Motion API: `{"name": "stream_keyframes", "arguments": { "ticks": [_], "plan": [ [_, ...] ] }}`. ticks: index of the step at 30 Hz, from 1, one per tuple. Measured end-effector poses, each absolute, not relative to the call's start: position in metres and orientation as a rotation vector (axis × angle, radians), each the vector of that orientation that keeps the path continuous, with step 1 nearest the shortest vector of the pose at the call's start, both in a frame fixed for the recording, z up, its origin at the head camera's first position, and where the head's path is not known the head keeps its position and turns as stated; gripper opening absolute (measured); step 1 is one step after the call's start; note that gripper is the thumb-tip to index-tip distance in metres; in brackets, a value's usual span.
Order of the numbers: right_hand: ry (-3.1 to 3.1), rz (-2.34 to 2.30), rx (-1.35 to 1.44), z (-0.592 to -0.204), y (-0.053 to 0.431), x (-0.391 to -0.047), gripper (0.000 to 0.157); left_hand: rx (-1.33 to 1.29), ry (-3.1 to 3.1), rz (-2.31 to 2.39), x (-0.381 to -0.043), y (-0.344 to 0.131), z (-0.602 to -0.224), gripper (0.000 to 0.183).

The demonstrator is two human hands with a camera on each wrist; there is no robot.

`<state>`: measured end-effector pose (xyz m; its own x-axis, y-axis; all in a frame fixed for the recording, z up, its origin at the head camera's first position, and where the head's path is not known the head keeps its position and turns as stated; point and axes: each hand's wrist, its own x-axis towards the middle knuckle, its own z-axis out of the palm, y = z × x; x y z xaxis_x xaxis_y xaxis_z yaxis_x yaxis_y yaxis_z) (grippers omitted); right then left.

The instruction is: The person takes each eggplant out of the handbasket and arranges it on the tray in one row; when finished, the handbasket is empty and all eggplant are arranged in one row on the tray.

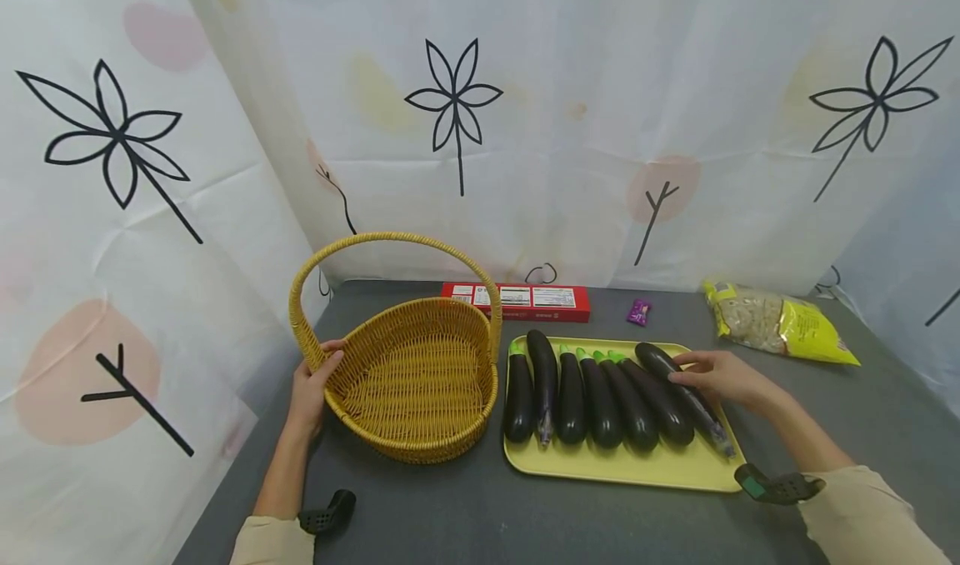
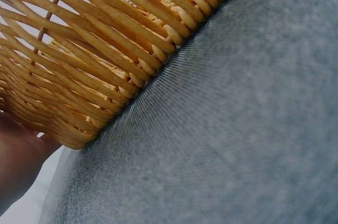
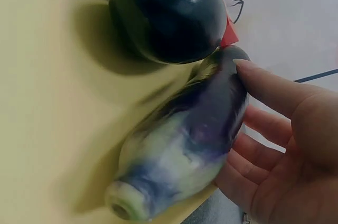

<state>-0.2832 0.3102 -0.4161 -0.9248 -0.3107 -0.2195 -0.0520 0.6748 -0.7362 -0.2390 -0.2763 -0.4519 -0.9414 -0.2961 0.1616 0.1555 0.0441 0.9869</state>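
On the left stands a wicker basket with a tall arched handle, nothing inside it. My left hand holds its left side, thumb over the rim; in the left wrist view that hand shows at the basket's woven wall. A yellow tray to the right carries several dark eggplants in a row, most with green stem ends pointing away. My right hand grips the rightmost eggplant, whose pale stem end points toward me. Thumb and fingers lie along this eggplant in the right wrist view.
Behind the basket and tray lies a long red box. A small purple packet sits behind the tray. At the back right is a yellow and clear bag. Patterned white curtains border the grey table.
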Motion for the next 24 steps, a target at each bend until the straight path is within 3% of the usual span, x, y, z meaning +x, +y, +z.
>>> {"name": "stream_keyframes", "arguments": {
  "ticks": [24],
  "plan": [
    [2.421, -1.252, -0.275, -0.417, 0.317, -0.284, 0.060, 0.148, -1.998, -1.987, -0.239, -0.276, -0.451, 0.042]
  ]
}}
